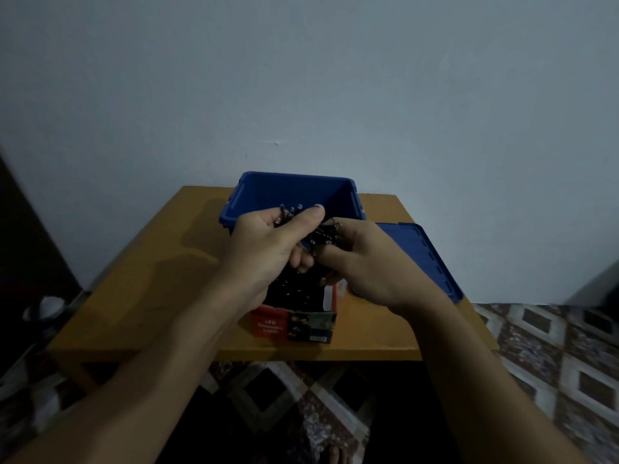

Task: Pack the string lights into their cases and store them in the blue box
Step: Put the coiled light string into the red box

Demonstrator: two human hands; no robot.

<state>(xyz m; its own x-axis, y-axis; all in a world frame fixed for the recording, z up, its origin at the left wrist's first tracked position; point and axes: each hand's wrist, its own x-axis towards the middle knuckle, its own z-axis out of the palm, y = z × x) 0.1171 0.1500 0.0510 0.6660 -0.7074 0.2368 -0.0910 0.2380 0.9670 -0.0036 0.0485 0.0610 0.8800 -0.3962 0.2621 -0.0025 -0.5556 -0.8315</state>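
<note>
Against a pale wall (301, 78), in dim light, a wooden bench (134, 296) is seen carrying the open blue box (294, 190), with its lid (432, 262) laid flat just beside it on the right. Nearer the front edge an open red case (291, 324) is stood. A dark bundle of string lights (323, 233) is held over the case, part of it hanging inside. The left hand (268, 242) is curled round the upper loops; the right hand (365, 262) is pinched on strands beside it. The wire is judged light, limp and easily tangled, and the small bulbs fragile, so it is best gripped by gathered loops, not single bulbs.
</note>
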